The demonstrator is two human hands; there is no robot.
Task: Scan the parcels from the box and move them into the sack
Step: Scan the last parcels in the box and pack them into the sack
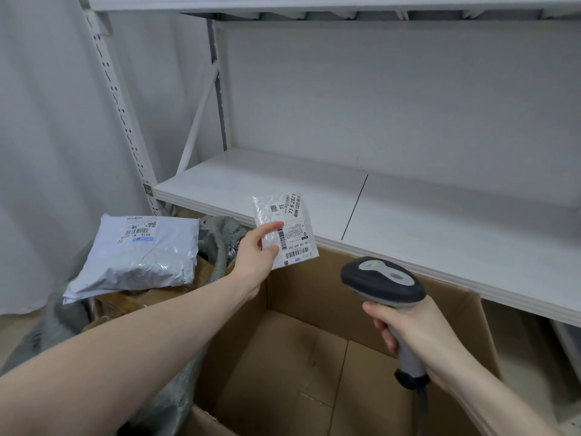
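Closest to me, the cardboard box [314,357] sits open below, and all I see inside is its bare brown floor. Over its right side my right hand [418,338] is wrapped tight around the grey handle of the barcode scanner [382,280], fingers curled fully about the grip, the dark head tipped up and left toward the parcel. My left forearm crosses the box's left edge, and the left hand [256,258] pinches a small white bubble mailer [284,229] by its lower left corner, thumb on the front face, other fingers behind. The mailer hangs in the air above the box's far rim, label facing me, barcodes showing, clear of the scanner head.

Left of the box, the grey sack [220,243] slumps with its mouth gaping. A bigger grey poly parcel [138,253] lies on top of the goods there, label up; whether it rests inside the sack I cannot tell. Brown cardboard [125,298] peeks from beneath it.

Beyond all that, the white shelf [408,202] runs across, set in its white slotted upright [119,102].
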